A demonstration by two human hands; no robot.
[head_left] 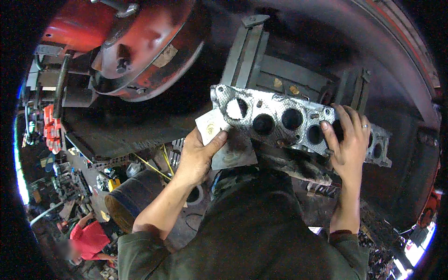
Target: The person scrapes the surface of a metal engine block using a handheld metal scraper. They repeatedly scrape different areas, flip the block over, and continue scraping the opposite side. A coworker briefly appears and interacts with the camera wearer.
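Observation:
A long silvery metal engine part (275, 105), like an intake manifold, spans the middle of the view with several round ports along its textured face. My left hand (200, 151) is closed on a whitish piece of paper (208, 125), thumb on top, at the part's left end. A greyish sheet (233, 151) hangs just below it; whether the two are one piece I cannot tell. My right hand (347, 135) is wrapped over the part's right portion, with the thumb beside a port and the fingers over the far edge. The part's underside is hidden.
Behind the part stands a dark metal frame (242, 58) with upright bars. A large red and black machine (144, 51) fills the upper left. A rusty drum (135, 198) lies at lower left, near a person in red (91, 240) amid scattered parts.

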